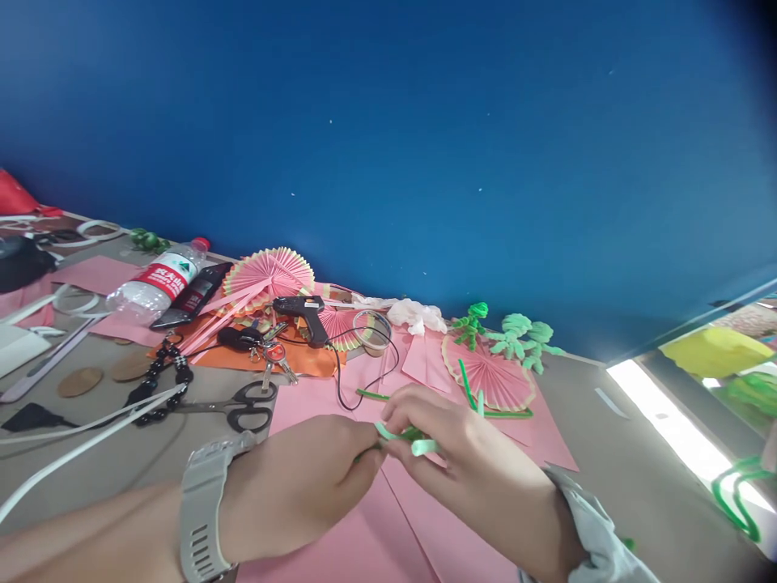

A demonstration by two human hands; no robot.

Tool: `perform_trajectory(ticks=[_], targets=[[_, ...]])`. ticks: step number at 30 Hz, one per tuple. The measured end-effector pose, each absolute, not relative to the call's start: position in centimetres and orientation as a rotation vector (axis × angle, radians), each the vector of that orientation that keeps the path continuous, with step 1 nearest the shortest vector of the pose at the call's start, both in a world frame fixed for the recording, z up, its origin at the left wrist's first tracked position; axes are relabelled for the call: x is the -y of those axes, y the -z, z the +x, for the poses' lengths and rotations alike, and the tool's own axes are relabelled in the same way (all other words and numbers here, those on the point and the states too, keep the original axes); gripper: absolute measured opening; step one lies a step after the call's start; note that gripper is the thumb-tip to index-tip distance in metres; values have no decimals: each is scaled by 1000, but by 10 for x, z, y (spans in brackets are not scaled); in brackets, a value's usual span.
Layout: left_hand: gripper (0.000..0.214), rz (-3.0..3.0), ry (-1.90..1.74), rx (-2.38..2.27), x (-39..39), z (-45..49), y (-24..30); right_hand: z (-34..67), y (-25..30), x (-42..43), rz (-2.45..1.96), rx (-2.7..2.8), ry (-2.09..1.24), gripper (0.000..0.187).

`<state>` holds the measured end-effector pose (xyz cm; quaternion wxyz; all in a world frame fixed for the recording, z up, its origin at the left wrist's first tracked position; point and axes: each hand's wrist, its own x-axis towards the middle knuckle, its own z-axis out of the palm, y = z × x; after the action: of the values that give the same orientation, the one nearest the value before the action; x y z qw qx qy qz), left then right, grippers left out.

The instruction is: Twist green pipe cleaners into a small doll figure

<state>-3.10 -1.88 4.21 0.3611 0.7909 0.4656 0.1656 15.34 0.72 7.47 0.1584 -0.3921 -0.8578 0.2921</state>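
Observation:
My left hand [307, 478], with a grey watch [206, 506] on its wrist, is closed in a pinch over the pink paper [376, 530]. My right hand [464, 457] meets it fingertip to fingertip, its fingers bent around green pipe cleaners. A pale green pipe cleaner end [426, 447] sticks out between the right fingers. Darker green pipe cleaner [466, 385] stems show just beyond that hand; whether these are held or lie on the paper I cannot tell. The pinched spot is partly covered by my fingers.
Behind my hands lie a glue gun [307, 316], tape roll [372, 332], pleated paper fans [489, 372] and green pipe cleaner figures [515, 336]. Left are scissors [243, 405], keys [276, 356] and a plastic bottle [161, 279]. A blue panel [388, 162] rises at the back.

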Motion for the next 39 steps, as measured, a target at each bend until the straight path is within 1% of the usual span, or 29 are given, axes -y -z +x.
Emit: perform_trajectory(ticks=[2,5,8,11,14,16,19,22,27,30,36,39], targets=[[31,2034,-419,-1243,16,-30,-40,153,-73,-8,-1110,2419,-794,22],[30,1981,-451,-1314,14,-28,-42,154,-74,-8,-1107,2364,-760,26],[27,1851,-550,-1318,13,-26,-47,155,-75,-4,-1101,2307,-663,27],[25,1650,-727,-1209,13,-24,-49,153,-74,2,-1036,2266,-612,23],[27,1383,-868,-973,16,-23,-47,152,-75,3,-998,2210,-703,15],[29,1186,-869,-760,18,-23,-45,153,-76,2,-1042,2152,-809,11],[28,1012,-785,-533,19,-24,-44,155,-78,-2,-1110,2079,-1022,14],[30,1065,-769,-519,21,-25,-44,155,-79,-3,-1092,2040,-1155,14],[28,1249,-861,-699,21,-22,-46,152,-80,-1,-1077,2040,-1115,14],[33,1224,-854,-739,20,-22,-45,151,-80,-1,-1091,2016,-1119,18],[37,1069,-776,-550,22,-28,-33,151,-80,-3,-990,2003,-1139,13],[42,1065,-741,-500,23,-30,-29,151,-79,-2,-919,2037,-1140,11]])
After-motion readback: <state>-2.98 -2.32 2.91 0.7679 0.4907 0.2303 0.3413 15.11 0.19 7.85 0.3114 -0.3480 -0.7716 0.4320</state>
